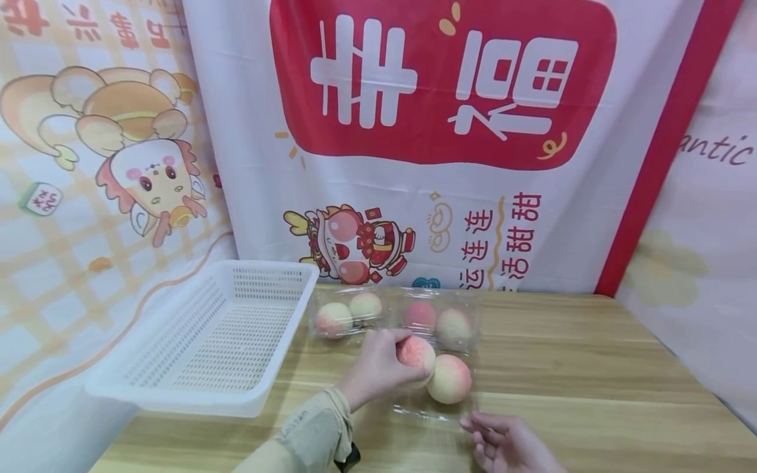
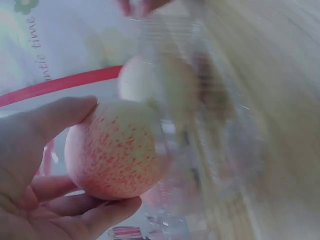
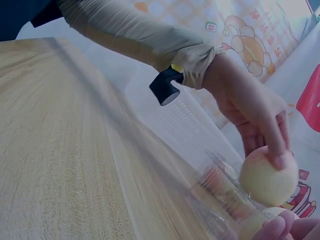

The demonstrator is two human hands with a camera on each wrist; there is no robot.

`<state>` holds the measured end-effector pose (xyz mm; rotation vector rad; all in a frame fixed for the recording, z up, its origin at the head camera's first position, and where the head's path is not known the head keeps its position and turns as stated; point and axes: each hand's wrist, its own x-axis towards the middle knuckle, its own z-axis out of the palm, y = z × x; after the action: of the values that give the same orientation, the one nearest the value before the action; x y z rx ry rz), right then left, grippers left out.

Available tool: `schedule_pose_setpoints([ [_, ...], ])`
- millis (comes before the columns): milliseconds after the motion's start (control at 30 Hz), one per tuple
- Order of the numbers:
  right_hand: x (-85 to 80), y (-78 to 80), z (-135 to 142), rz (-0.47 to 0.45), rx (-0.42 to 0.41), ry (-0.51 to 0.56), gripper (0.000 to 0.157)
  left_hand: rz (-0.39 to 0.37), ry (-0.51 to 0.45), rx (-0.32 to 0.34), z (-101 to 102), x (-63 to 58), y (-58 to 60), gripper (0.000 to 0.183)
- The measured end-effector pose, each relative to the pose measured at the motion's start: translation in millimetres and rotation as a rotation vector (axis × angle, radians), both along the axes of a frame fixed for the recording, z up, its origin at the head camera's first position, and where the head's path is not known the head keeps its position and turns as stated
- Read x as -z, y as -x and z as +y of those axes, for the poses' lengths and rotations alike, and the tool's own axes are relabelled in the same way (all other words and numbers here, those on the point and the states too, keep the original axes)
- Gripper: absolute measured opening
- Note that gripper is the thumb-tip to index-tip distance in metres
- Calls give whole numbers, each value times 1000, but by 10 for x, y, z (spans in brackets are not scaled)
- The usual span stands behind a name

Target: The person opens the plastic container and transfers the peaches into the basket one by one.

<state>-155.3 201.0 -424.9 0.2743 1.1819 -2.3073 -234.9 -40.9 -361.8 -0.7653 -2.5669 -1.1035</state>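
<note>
My left hand [image 1: 384, 361] grips a pink-speckled peach [image 2: 115, 155] between thumb and fingers, raised over a clear plastic container [image 1: 420, 412]. Beside it in the head view, a pale yellow peach with a pink blush [image 1: 449, 380] sits in the container's front part. Two more, a pink peach [image 1: 420, 317] and a paler peach [image 1: 453, 328], show behind under clear plastic. My right hand [image 1: 508, 441] pinches the container's near right corner with its fingertips. In the right wrist view, the right fingertips [image 3: 280, 226] sit at the container's edge, below the held peach.
A white perforated plastic basket [image 1: 260, 394] stands on the left of the wooden table [image 1: 562, 368]. Between basket and hands, another clear container [image 1: 313, 322] holds two peaches [image 1: 334, 320]. A printed cloth [image 1: 248, 164] hangs behind the table's back edge.
</note>
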Motion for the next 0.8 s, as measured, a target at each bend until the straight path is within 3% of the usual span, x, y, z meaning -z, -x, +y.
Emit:
schedule_pose_setpoints([
  [100, -4, -3, -8, -3, 17, -2, 14, 13, -72, -39, 6, -121, 4, 50],
  [233, -26, -4, -20, -13, 44, -10, 12, 16, -133, -27, -21, -321, 17, 50],
  [467, -35, -7, -27, -28, 54, -17, 14, 26, -126, -69, -107, -684, 81, 47],
  [567, -31, -14, -28, -28, 51, -13, 15, 23, -138, -83, -130, -842, 95, 54],
  [800, -25, -28, -21, -37, 52, -12, 15, 118, -102, -108, -199, -1129, 116, 48],
])
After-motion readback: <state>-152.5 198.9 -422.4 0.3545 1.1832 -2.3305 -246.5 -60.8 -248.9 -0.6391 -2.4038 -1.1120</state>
